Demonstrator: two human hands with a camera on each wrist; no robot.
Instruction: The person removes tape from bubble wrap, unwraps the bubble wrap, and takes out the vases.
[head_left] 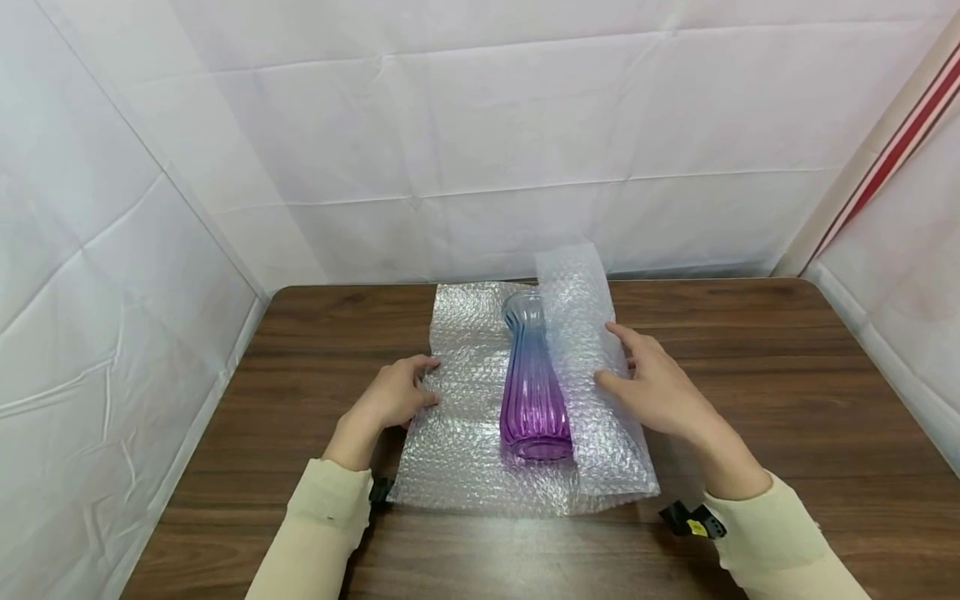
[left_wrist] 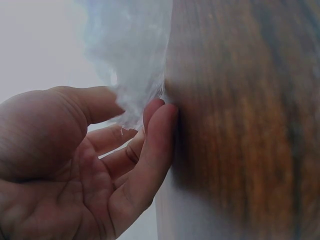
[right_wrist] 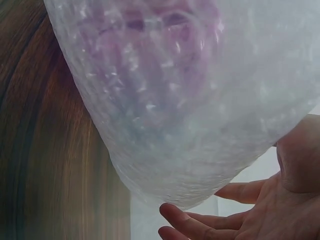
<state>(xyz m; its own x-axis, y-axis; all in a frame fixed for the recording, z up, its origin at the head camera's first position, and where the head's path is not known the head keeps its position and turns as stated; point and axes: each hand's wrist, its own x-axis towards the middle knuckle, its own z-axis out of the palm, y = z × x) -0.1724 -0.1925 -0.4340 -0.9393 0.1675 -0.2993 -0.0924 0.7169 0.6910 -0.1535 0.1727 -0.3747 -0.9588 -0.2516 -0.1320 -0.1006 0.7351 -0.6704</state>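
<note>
A ribbed glass vase (head_left: 534, 392), blue at the neck and purple at the base, lies on a sheet of bubble wrap (head_left: 465, 433). The sheet's right part is folded over the vase's right side, and its upper end stands up at the back. My left hand (head_left: 397, 392) holds the sheet's left edge, with the wrap between thumb and curled fingers in the left wrist view. Against the folded right side, my right hand (head_left: 652, 383) rests with its fingers extended. Through the wrap (right_wrist: 165, 125) in the right wrist view, the purple glass shows blurred.
The dark wooden table (head_left: 750, 367) carries the sheet near its back edge. White cloth walls (head_left: 495, 125) rise behind it and at both sides, with a red stripe (head_left: 900, 137) at the right. Black straps (head_left: 690, 520) sit at the wrists.
</note>
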